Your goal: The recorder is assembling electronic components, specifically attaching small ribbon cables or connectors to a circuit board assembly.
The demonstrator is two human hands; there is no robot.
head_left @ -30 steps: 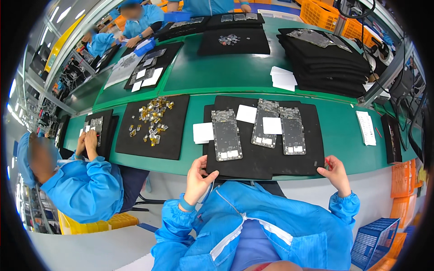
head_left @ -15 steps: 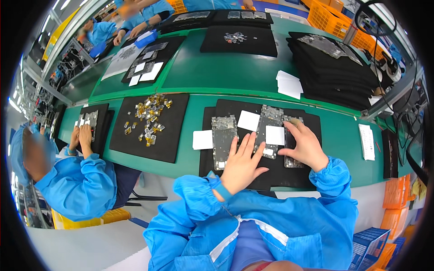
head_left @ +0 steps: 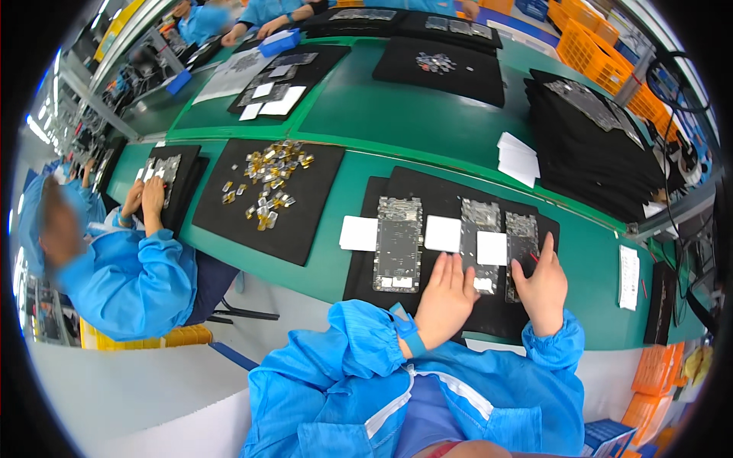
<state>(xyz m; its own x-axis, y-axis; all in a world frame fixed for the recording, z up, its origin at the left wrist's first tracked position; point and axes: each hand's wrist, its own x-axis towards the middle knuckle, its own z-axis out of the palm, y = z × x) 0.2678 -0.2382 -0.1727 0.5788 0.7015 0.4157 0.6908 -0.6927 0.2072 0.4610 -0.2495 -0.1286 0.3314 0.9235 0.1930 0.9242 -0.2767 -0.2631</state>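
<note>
Flat with fingers stretched out, my left hand (head_left: 447, 294) lies at the near end of the middle circuit board (head_left: 480, 216). My right hand (head_left: 544, 288) is beside the right circuit board (head_left: 521, 226), its thumb and index finger spread apart at the board's edge. A small thin red thing (head_left: 534, 257) shows near those fingers, too small to name. One white card (head_left: 492, 249) lies across the middle board. Another white card (head_left: 443, 233) sits between that board and the left circuit board (head_left: 398, 244). A third white card (head_left: 357, 233) rests left of the boards.
Under the boards lie black mats (head_left: 427, 183). A black mat to the left (head_left: 313, 198) bears a pile of small gold-and-silver parts (head_left: 276, 172). Stacked black mats (head_left: 588, 160) stand at the far right, near white cards (head_left: 518, 160). A co-worker (head_left: 130, 267) sits at left.
My view has shifted, so the table sits further right. My left hand has moved off the left board toward the middle one. My right hand has drawn back nearer, uncovering more of the right board.
</note>
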